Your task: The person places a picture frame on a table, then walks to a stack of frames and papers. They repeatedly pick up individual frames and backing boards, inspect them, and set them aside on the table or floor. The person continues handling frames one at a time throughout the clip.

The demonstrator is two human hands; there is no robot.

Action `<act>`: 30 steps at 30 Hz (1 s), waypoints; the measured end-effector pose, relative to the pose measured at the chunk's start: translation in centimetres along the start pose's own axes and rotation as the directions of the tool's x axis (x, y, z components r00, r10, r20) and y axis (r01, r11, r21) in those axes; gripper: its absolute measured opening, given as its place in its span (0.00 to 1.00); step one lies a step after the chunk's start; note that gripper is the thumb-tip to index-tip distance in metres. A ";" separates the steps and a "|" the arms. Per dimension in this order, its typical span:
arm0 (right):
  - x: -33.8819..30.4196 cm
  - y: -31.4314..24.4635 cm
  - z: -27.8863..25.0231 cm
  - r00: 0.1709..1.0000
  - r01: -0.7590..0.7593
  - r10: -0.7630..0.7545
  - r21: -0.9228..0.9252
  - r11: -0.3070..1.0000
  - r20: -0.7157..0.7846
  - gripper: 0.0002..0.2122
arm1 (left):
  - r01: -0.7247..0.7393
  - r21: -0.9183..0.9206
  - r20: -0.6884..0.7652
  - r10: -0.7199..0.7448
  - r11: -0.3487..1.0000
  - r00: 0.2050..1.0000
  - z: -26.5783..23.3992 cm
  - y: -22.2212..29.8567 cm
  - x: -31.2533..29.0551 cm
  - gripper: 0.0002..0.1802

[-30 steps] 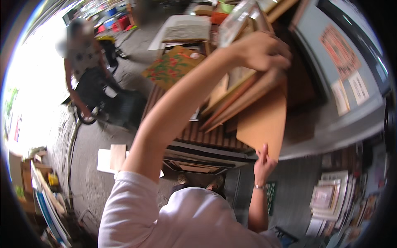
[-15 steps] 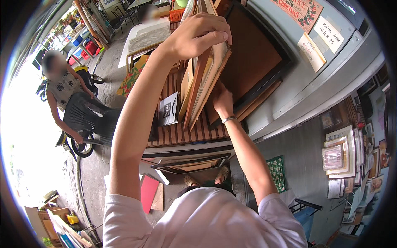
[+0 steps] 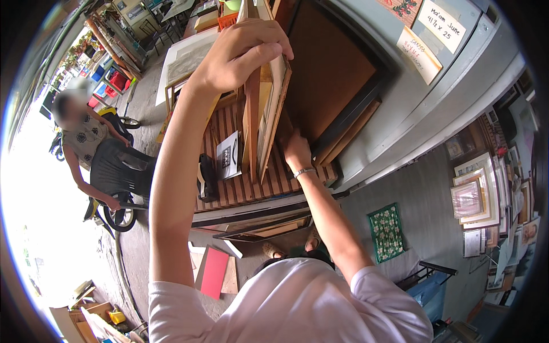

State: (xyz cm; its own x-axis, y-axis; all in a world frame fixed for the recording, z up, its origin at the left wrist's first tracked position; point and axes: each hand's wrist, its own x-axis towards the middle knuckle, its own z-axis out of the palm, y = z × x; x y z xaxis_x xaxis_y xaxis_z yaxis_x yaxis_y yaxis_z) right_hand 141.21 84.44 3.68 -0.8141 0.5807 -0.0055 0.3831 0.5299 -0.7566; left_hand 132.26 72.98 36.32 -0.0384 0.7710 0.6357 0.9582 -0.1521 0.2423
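My left hand (image 3: 243, 54) is closed over the top edges of several wooden picture frames (image 3: 251, 123), which stand on edge and lean together on a slatted wooden bench (image 3: 231, 191). To their right, a large black-rimmed frame with a brown back (image 3: 331, 63) leans against a grey panel. My right hand (image 3: 297, 151) reaches low into the gap between the stack and this large frame. Its fingertips are hidden there, and whether they grip anything does not show. A white printed card (image 3: 229, 155) leans left of the stack, beside a black object (image 3: 207, 178).
More frames (image 3: 269, 227) lean below the bench front by my feet. A person sits on a dark plastic chair (image 3: 117, 168) at the left. Paper notes (image 3: 419, 54) are stuck to the grey panel (image 3: 394, 120). A green patterned mat (image 3: 386, 232) lies on the floor at right.
The view has shifted, and the frame stack stands a little more upright under my left hand. My right hand has gone slightly lower in the gap. The black object by the card shows more.
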 end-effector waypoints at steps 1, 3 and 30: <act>-0.8 -0.2 -0.9 0.999 0.028 -0.027 -0.030 0.999 0.037 0.16 | -0.002 -0.003 -0.002 0.002 1.000 1.000 0.1 0.0 0.0 0.18; -2.8 -0.4 -3.2 0.990 0.106 -0.098 -0.076 0.991 0.106 0.17 | 0.004 0.001 -0.002 -0.004 1.000 1.000 0.1 0.1 0.1 0.18; 4.5 -6.1 -19.3 0.540 0.555 -0.207 0.160 0.816 -0.815 0.17 | 0.044 -0.019 0.037 -0.043 0.999 0.998 -0.2 0.6 0.4 0.19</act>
State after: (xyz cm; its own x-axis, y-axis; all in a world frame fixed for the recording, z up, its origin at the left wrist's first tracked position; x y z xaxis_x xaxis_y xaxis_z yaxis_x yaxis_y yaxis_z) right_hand 143.62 95.69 20.88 -0.1634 0.7080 0.6870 -0.2089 0.6558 -0.7255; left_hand 132.73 73.07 36.82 -0.0693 0.7991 0.5972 0.9501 -0.1295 0.2836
